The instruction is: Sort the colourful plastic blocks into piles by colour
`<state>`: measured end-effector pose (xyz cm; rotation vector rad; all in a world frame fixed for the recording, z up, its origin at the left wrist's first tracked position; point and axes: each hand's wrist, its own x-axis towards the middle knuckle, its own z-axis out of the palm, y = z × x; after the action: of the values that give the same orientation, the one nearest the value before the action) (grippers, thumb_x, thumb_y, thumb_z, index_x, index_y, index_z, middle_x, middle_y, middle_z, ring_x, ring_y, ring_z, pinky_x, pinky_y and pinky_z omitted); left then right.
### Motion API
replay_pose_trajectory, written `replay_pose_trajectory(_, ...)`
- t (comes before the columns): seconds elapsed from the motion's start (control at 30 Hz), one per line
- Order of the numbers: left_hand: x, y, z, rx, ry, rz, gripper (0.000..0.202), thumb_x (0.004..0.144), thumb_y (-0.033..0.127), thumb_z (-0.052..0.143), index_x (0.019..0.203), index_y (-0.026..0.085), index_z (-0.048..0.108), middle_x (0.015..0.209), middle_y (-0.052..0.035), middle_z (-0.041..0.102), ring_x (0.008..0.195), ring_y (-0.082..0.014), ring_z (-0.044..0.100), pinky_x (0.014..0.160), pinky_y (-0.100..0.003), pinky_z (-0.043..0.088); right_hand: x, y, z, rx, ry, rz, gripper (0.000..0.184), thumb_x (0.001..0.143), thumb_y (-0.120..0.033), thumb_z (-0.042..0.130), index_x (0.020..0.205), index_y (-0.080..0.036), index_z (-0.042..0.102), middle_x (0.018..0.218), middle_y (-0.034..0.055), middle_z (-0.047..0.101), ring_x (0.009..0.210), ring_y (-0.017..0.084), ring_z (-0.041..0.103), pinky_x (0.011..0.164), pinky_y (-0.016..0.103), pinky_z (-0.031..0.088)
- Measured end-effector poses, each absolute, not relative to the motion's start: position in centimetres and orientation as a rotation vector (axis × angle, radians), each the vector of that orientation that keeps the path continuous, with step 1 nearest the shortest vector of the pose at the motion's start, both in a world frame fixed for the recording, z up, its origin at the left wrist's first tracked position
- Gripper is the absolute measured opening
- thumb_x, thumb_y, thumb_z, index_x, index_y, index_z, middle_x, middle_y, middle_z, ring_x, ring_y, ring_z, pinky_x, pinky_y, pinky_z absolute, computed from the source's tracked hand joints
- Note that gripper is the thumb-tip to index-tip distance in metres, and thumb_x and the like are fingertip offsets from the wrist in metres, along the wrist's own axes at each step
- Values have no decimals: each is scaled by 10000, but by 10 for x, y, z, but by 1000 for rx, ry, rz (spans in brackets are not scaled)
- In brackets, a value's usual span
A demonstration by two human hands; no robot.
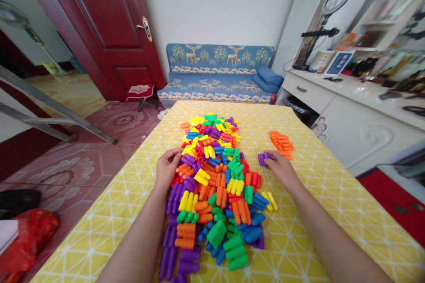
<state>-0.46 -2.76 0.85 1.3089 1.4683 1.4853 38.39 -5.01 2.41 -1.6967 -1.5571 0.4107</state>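
A long heap of plastic toy building pieces [206,177] in purple, yellow, orange, green, blue and red runs down the middle of the table. My right hand [280,168], to the right of the heap, pinches a purple building piece [264,159] between thumb and fingers. Just beyond it lies a separate row of orange building pieces [281,143], side by side. At the heap's left edge is my left hand [168,166], its fingers curled against the pieces. Whether those fingertips grip a piece is hidden.
A yellow tablecloth with white lines [318,212] covers the table. Beyond the far edge stands a blue patterned sofa [219,82]. A white cabinet [358,119] is at the right, and a small red stool [141,93] stands near the door [106,22].
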Motion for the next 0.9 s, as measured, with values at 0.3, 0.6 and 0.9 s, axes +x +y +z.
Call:
replay_pose_trajectory(0.3,-6,-27,7,1343,1486,1474,390,716,447,667,953,146,738,999,-92,730,932,-235,655,884,-358,494,393,-58,13,-1566,-1229,591,541,711,-528,653,1110,-162,646,910,87,704,760,203,636,680,321,506)
replay_pose_trajectory(0.6,-5,-28,8,1342,1480,1469,387,719,425,655,959,132,734,1013,-104,724,948,-242,648,898,-368,483,424,-74,20,-1661,-1192,571,433,643,-522,700,905,-176,702,781,74,705,637,194,611,565,303,473)
replay_pose_trajectory(0.9,-5,-28,8,1348,1483,1472,376,723,418,650,954,134,735,1019,-108,721,954,-247,646,907,-378,478,442,-88,16,-1958,-1632,95,477,681,-574,664,1027,-251,726,999,73,685,768,241,650,651,363,502)
